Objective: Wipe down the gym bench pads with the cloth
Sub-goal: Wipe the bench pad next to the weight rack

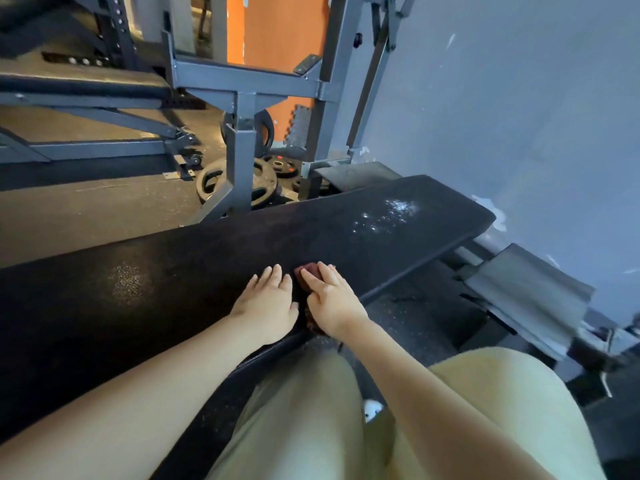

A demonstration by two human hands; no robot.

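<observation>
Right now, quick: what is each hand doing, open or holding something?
Left hand: open, flat on the bench pad.
Right hand: open, straight fingers pressing the cloth onto the pad.

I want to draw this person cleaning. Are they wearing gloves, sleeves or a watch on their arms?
No. The left hand and right hand wear no gloves, rings or watch. The left forearm and right forearm show no sleeve. The shorts are pale beige.
</observation>
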